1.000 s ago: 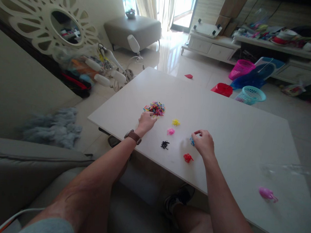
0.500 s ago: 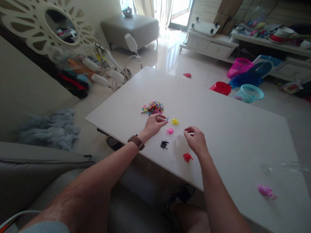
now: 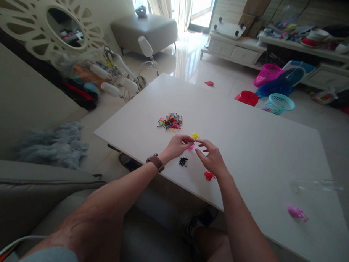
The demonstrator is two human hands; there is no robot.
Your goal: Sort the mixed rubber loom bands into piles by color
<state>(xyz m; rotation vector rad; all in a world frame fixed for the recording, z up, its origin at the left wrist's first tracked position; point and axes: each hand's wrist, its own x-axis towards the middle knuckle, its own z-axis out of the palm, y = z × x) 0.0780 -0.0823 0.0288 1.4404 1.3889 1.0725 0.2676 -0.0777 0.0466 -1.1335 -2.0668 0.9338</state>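
A mixed heap of small coloured elastic bands [image 3: 170,121] lies on the white table [image 3: 248,149]. Nearer me are small sorted piles: yellow [image 3: 195,135], pink [image 3: 191,147], black [image 3: 183,161] and red [image 3: 209,175]. My left hand [image 3: 177,145], with a brown watch on the wrist, hovers over the pink pile, thumb and forefinger pinched on a tiny band that barely shows. My right hand [image 3: 210,158] is just to its right, fingers apart and fingertips almost touching the left ones. The right hand covers the spot where a blue pile lay.
A pink object [image 3: 296,212] lies near the table's right front edge. On the floor beyond are a red tray [image 3: 247,97], a teal basket [image 3: 278,102] and a pink basket [image 3: 267,74]. A grey sofa is under me and a grey rug [image 3: 54,144] lies to the left.
My left hand left the mixed heap and moved right with a small band pinched. My right hand moved left from the blue pile to meet it.
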